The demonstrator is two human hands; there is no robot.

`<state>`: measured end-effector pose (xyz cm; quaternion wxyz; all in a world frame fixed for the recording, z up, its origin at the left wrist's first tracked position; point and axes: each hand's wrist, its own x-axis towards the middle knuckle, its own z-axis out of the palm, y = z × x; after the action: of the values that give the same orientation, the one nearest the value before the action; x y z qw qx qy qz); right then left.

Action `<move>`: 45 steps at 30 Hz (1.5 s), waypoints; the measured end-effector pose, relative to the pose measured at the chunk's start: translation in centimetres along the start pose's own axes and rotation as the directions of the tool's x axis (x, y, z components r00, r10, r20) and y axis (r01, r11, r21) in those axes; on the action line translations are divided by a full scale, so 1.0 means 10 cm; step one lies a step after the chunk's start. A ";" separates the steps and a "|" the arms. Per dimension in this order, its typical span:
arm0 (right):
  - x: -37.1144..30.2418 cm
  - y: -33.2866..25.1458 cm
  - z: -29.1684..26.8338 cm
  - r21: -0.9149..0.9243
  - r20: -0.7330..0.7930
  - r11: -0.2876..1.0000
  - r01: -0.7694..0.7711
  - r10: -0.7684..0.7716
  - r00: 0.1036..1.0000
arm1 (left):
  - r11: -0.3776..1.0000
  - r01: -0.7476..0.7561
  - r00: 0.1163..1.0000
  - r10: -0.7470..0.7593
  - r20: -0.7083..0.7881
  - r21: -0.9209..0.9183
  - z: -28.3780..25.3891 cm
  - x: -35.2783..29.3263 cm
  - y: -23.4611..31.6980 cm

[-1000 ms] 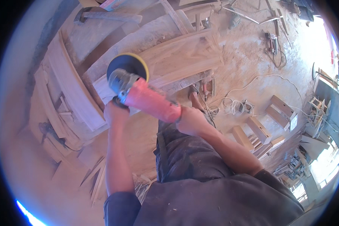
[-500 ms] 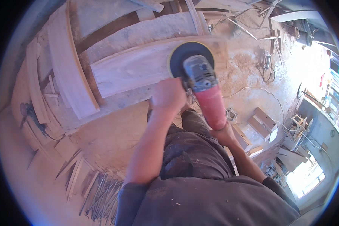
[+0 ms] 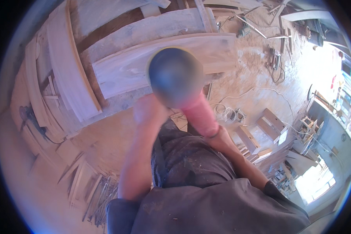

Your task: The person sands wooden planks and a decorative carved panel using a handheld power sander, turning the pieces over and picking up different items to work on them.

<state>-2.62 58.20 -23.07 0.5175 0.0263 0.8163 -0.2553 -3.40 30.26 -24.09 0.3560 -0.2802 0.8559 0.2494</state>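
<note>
A red angle grinder (image 3: 201, 115) with a round dark sanding disc (image 3: 160, 64), edged in yellow, is in both my hands. My left hand (image 3: 149, 111) is closed beside the tool's head, at its side handle, which the fist hides. At the rear end of the red body, my right hand (image 3: 221, 139) is wrapped round the grip. Under and behind the disc lies a long pale wooden board (image 3: 121, 74) on the workbench. The tool's head is smeared, and whether the disc touches the board I cannot tell.
Another wide board (image 3: 68, 58) lies crosswise at the left of the bench. A white cable (image 3: 257, 89) runs over the dusty floor on the right, near wooden box-like pieces (image 3: 271, 123). Scrap sticks (image 3: 99, 197) lie at lower left. A small power tool (image 3: 275, 58) sits far right.
The grinder has moved left and nearer to me along the board, uncovering the board's right end. Both my hands moved left with it and kept their hold.
</note>
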 end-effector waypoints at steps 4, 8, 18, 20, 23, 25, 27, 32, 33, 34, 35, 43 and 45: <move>-0.08 0.41 -0.16 0.134 -0.034 0.971 -0.200 0.207 0.978 | 0.973 -0.223 0.972 0.227 0.057 -0.065 0.04 0.27 0.54; -0.02 0.26 -0.19 0.107 -0.041 0.962 -0.251 0.257 0.966 | 0.968 -0.224 0.973 0.229 0.028 -0.116 -0.05 0.33 0.50; 0.32 -0.67 -0.02 -0.069 0.009 0.998 0.005 -0.004 1.000 | 0.995 0.099 0.983 -0.100 -0.151 -0.016 -0.34 0.23 -0.34; 0.34 -0.64 -0.02 -0.057 -0.027 0.998 0.014 -0.015 1.000 | 0.997 0.074 0.990 -0.072 -0.118 0.018 -0.41 0.36 -0.25; 0.37 -0.27 -0.17 -0.001 -0.112 0.999 -0.040 0.040 0.993 | 0.992 -0.126 0.991 0.127 -0.050 0.020 -0.42 0.60 0.24; 0.34 -0.17 -0.31 0.105 -0.121 0.983 -0.148 0.160 0.980 | 0.959 -0.282 0.959 0.282 -0.040 -0.015 -0.49 0.68 0.51; 0.29 -0.11 -0.43 0.240 -0.136 0.952 -0.188 0.225 0.965 | 0.929 -0.366 0.930 0.363 -0.056 -0.055 -0.42 0.82 0.73; 0.31 -0.13 -0.30 0.369 -0.097 0.910 -0.190 0.241 0.966 | 0.905 -0.407 0.913 0.402 -0.066 -0.119 -0.64 0.83 0.62; 0.34 -0.21 -0.21 0.343 -0.092 0.920 -0.190 0.235 0.968 | 0.915 -0.382 0.923 0.372 -0.093 -0.130 -0.64 0.84 0.47; 0.33 -0.33 -0.17 0.315 -0.097 0.930 -0.190 0.231 0.968 | 0.920 -0.364 0.929 0.349 -0.121 -0.145 -0.66 0.83 0.36; 0.33 -0.43 -0.12 0.287 -0.101 0.939 -0.189 0.226 0.969 | 0.924 -0.347 0.934 0.324 -0.150 -0.161 -0.68 0.82 0.24; 0.51 -1.19 0.36 -0.025 -0.033 0.998 -0.052 0.051 0.998 | 0.991 -0.096 0.980 0.077 -0.183 -0.097 -0.89 0.59 -0.97; 0.53 -1.48 0.46 -0.029 0.001 0.999 -0.043 0.043 0.999 | 0.992 -0.034 0.980 0.009 -0.200 -0.122 -0.95 0.53 -1.22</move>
<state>-5.79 42.11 -23.33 0.5237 0.0361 0.8188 -0.2324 -2.92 13.93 -24.92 0.2476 -0.3162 0.8730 0.2768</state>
